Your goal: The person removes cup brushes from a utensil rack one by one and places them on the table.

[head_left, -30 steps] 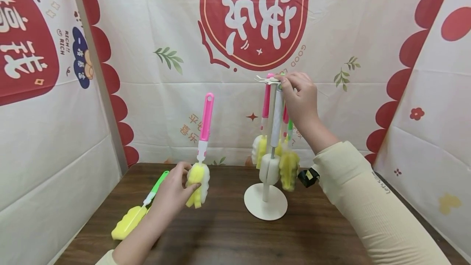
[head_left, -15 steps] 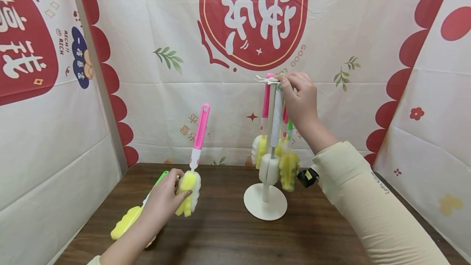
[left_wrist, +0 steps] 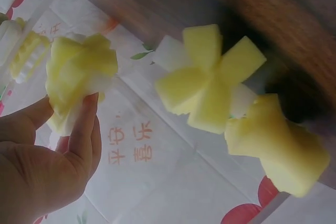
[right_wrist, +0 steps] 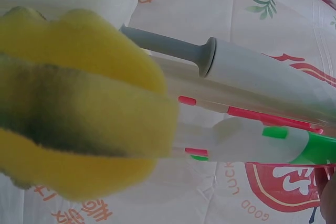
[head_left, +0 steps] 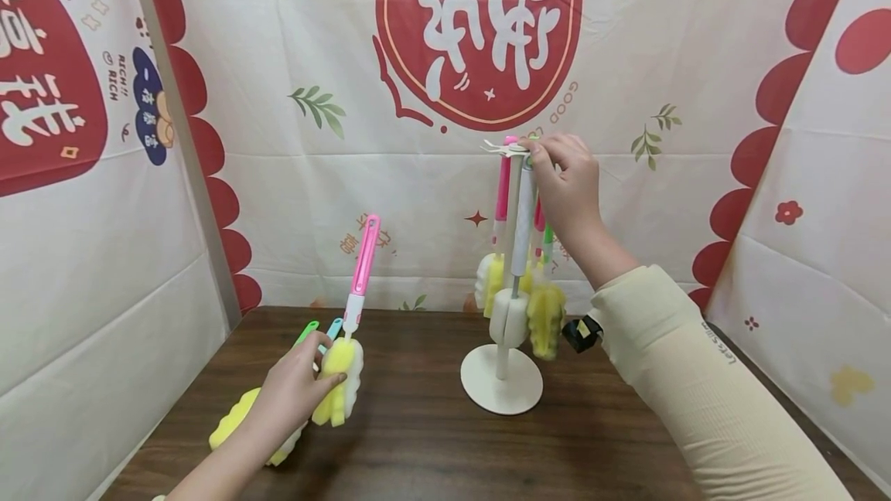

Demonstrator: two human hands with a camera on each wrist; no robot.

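My left hand (head_left: 295, 381) pinches the yellow and white sponge head (head_left: 337, 381) of a brush whose pink handle (head_left: 365, 253) points up. In the left wrist view, thumb and fingers (left_wrist: 84, 129) press on that sponge (left_wrist: 79, 72). At the top of a white stand (head_left: 501, 389), my right hand (head_left: 567, 176) grips the hook end, where several brushes hang. Among them are a grey-white handled brush (head_left: 524, 223) with a white sponge and a green-handled one with a yellow sponge (head_left: 545, 323). That yellow sponge (right_wrist: 94, 103) fills the left of the right wrist view.
Brushes with a yellow sponge (head_left: 237, 416), a green handle (head_left: 307, 331) and a light blue handle (head_left: 335, 327) lie on the left of the brown table (head_left: 418, 439), partly behind my left arm. Printed cloth (head_left: 418, 192) hangs behind and at both sides.
My left hand has moved left and down toward the lying brushes, carrying the pink-handled brush. The light blue handle has come into view. My right hand and the stand have stayed in place.
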